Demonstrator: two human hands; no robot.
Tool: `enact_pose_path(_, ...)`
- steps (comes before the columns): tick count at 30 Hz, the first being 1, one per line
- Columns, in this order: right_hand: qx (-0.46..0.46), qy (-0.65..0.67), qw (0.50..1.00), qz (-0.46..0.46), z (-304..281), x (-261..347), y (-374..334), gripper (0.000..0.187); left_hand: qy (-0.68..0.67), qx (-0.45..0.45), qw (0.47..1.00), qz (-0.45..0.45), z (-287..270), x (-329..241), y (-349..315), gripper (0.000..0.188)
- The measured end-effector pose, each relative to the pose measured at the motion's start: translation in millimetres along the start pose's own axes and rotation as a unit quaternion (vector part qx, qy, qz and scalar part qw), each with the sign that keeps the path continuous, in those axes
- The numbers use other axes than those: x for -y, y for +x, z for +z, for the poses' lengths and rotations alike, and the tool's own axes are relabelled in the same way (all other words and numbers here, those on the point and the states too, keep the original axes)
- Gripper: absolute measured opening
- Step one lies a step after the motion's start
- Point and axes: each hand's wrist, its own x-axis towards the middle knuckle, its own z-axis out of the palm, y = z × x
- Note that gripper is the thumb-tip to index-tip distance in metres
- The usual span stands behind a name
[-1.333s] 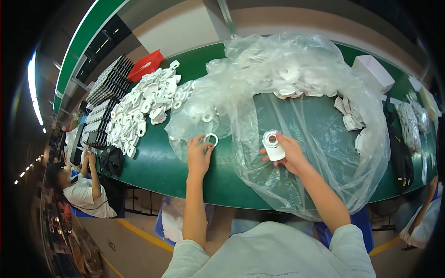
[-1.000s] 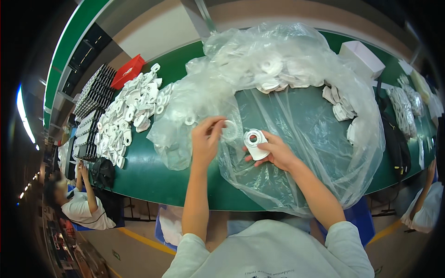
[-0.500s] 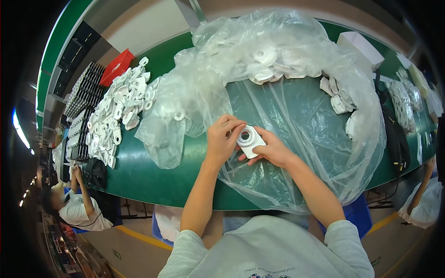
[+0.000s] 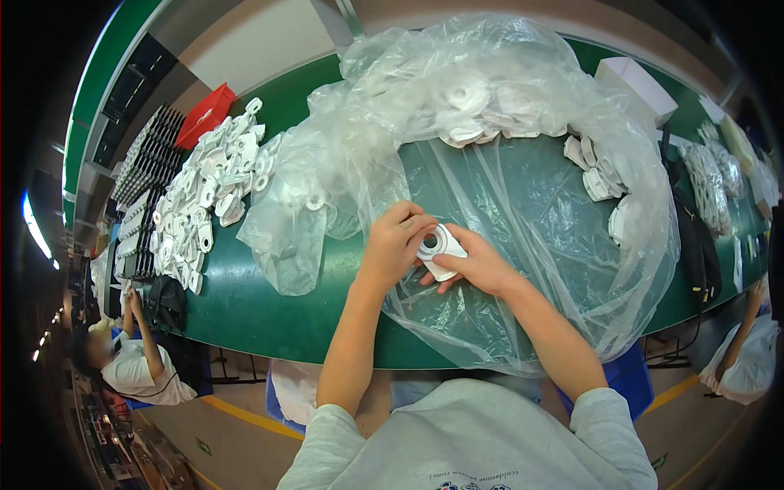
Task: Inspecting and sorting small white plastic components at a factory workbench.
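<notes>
Between my hands, over the clear plastic sheet, is a white plastic part (image 4: pixel 446 240) with a round ringed hole at one end. My right hand (image 4: pixel 483 266) grips it from the right, thumb across its face and fingers beneath. On the other side, my left hand (image 4: pixel 392 243) is closed, its bent fingers pinched at the part's edge beside the hole. Whether those fingertips also hold something small is hidden. Beyond my hands, several similar white parts (image 4: pixel 467 131) lie partly under the crumpled clear plastic sheet (image 4: pixel 367 110).
A heap of white parts (image 4: pixel 204 192) covers the left of the green table (image 4: pixel 245 306), near stacked dark trays (image 4: pixel 147 163) and a red bin (image 4: pixel 206 116). A white box (image 4: pixel 637 88) stands far right, with a black bag (image 4: pixel 698 253) nearer. People sit at both sides.
The white part has tilted slightly in my hands, and my right thumb now lies further across its face. My left hand has shifted only a little.
</notes>
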Motion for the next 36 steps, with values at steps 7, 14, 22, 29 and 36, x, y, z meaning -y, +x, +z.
enact_pose_path(7,-0.016,0.032,0.999,-0.023,-2,-3,0,0.037,-0.039,-0.049,0.995,-0.073,-4,-6,0,0.015)
enact_pose_path(14,-0.014,0.074,0.997,-0.028,-4,-2,1,0.041,-0.057,-0.065,0.992,-0.089,-7,-1,-1,0.014)
enact_pose_path(22,-0.066,0.022,0.996,-0.047,4,-4,-1,0.036,-0.074,-0.065,0.991,-0.095,-4,-3,-1,0.013)
enact_pose_path(29,-0.045,0.062,0.996,-0.055,-1,-6,1,0.037,-0.086,-0.056,0.990,-0.094,-3,-1,-2,0.012)
enact_pose_path(36,-0.032,0.133,0.990,-0.024,-7,-6,2,0.038,-0.094,-0.050,0.989,-0.102,-1,0,-3,0.013)
